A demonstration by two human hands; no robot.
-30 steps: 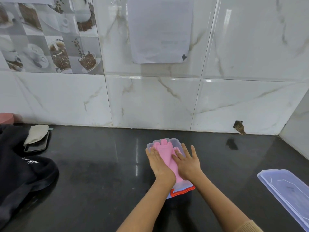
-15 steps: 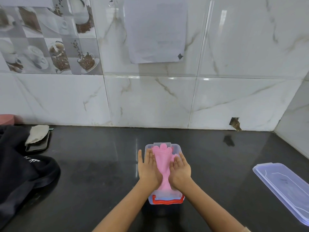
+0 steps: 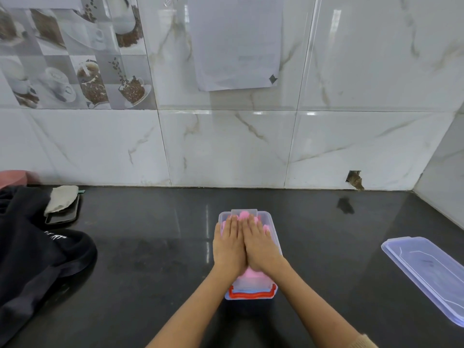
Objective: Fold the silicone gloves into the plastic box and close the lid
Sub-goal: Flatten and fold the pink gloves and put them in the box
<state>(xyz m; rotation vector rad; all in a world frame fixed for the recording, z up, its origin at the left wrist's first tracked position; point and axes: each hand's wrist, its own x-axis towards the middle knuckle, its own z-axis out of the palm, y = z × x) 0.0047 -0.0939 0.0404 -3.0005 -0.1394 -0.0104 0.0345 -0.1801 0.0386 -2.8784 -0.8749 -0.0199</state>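
A clear plastic box (image 3: 275,237) with a red clasp at its near end stands on the black counter in front of me. A pink silicone glove (image 3: 244,215) lies inside it, its fingertips showing at the far end. My left hand (image 3: 229,246) and my right hand (image 3: 261,244) lie flat side by side on the glove, fingers straight, pressing it down into the box. Most of the glove is hidden under my hands. The box's clear lid (image 3: 426,270) lies apart on the counter at the right.
A black garment (image 3: 32,257) is heaped at the left, with a phone (image 3: 64,213) and a grey cloth (image 3: 60,198) behind it. A pink object (image 3: 12,178) sits at the far left by the tiled wall. A corner wall stands at the right.
Both hands slid forward along the glove and came together, now covering most of it. The box has turned straight, with its long side pointing away from me.
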